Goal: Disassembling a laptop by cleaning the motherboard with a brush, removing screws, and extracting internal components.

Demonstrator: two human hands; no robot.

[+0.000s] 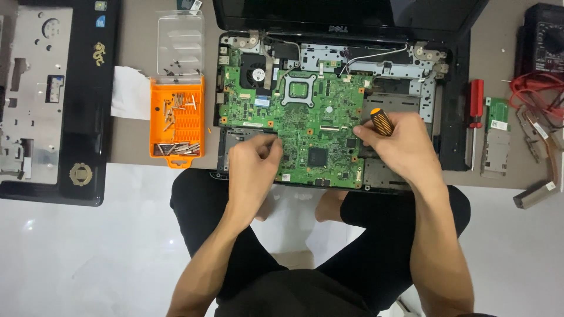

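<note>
The right hand (399, 141) was closed around a yellow-and-black screwdriver (380, 121), working at the right edge of the green motherboard (305, 117) sitting in the opened laptop base (452, 117). The left hand (254, 161), fingers curled and pinched, steadied its lower left edge. Probably best to keep the driver upright, press lightly, and park screws in the orange tray (176, 126).

The room was brightly and evenly lit from overhead, cool white in tone. The floor (88, 258) shone pale and nearly washed out, with small glints on its gloss. Shadows were soft and short, darkest under the hands and between the knees. The laptop lid (346, 14) carried a dull sheen. Focus was sharp on the board (305, 111); the edges of the view bent slightly, and the far corners looked softer.
</note>
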